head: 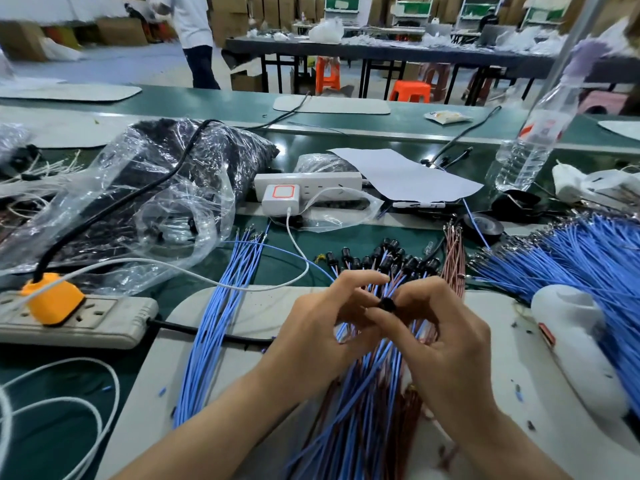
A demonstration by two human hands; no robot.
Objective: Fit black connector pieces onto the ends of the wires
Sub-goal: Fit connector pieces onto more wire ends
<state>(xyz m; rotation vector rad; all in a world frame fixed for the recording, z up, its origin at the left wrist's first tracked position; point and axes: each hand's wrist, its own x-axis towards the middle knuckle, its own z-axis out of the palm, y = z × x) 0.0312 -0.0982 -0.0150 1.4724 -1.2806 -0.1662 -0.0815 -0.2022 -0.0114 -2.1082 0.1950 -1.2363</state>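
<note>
My right hand (450,336) pinches a small round black plastic connector piece (387,304). My curled left hand (320,323) meets it, its grip unclear, above the bundle of blue and brown wires (367,386).

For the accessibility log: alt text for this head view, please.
A right hand pinches a black connector piece, the left hand curled against it, above a fan of blue and brown wires. Fitted connectors cluster beyond.

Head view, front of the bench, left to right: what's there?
orange plug in the grey power strip → loose blue wire bundle → left hand → black connector piece → right hand → white handheld tool
</note>
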